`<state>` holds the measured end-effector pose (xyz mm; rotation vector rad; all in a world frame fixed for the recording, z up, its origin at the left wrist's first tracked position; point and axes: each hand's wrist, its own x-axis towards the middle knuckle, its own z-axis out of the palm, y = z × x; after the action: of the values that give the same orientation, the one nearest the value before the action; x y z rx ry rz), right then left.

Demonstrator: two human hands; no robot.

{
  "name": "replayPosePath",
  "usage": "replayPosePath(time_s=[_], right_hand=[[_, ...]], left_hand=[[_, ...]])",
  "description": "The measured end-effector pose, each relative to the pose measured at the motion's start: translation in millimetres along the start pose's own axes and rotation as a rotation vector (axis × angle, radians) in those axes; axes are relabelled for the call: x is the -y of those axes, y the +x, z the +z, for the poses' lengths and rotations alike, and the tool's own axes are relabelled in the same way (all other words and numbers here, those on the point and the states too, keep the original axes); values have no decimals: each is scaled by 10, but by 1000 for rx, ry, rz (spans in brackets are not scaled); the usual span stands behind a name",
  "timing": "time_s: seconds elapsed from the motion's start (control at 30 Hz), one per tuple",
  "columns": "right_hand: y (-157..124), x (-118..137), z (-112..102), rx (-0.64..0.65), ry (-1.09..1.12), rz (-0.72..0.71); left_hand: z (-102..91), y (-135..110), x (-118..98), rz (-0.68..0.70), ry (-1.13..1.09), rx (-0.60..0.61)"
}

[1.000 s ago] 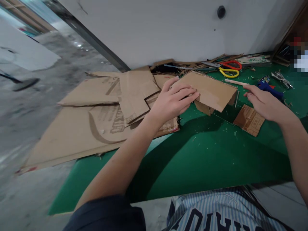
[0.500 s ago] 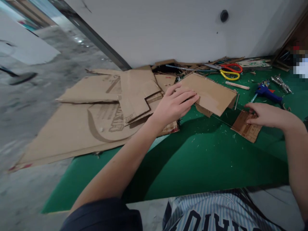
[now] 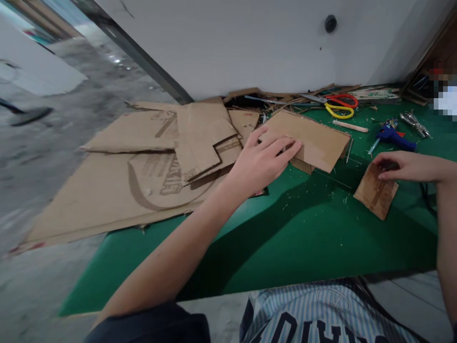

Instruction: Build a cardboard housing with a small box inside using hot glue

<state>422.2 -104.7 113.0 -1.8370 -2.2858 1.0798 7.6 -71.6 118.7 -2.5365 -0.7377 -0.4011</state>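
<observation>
My left hand (image 3: 267, 157) grips the left side of a folded cardboard piece (image 3: 310, 138), its fingers bent over the edge. This piece has a flat tan top, with a flap showing beneath it. On the right, my right hand (image 3: 396, 166) pinches the upper edge of a small cardboard square (image 3: 376, 193) and holds it tilted. Thin pale strands stretch across the table between the two pieces. A blue glue gun (image 3: 394, 136) lies just beyond my right hand, its nozzle towards me.
Large flattened cardboard sheets (image 3: 107, 186) cover the left of the green table (image 3: 303, 252) and overhang its edge. Scissors with red and yellow handles (image 3: 339, 105), a pale stick (image 3: 350, 126) and cardboard scraps lie at the back, by a white wall (image 3: 250, 47).
My right hand has lifted the small cardboard square and drawn it right and towards me, tilting it up. My left hand stays on the folded piece.
</observation>
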Motion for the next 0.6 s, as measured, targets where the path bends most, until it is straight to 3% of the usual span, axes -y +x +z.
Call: replayPosePath(time_s=[0.3, 0.47, 0.6], right_hand=[[-103, 116, 26, -14, 486, -191], [-45, 132, 74, -65, 498, -208], [8, 132, 90, -96, 468, -172]], left_hand=[[-132, 36, -128, 43, 72, -93], [-246, 57, -325, 164, 49, -226], [-172, 55, -633, 191, -143, -133]])
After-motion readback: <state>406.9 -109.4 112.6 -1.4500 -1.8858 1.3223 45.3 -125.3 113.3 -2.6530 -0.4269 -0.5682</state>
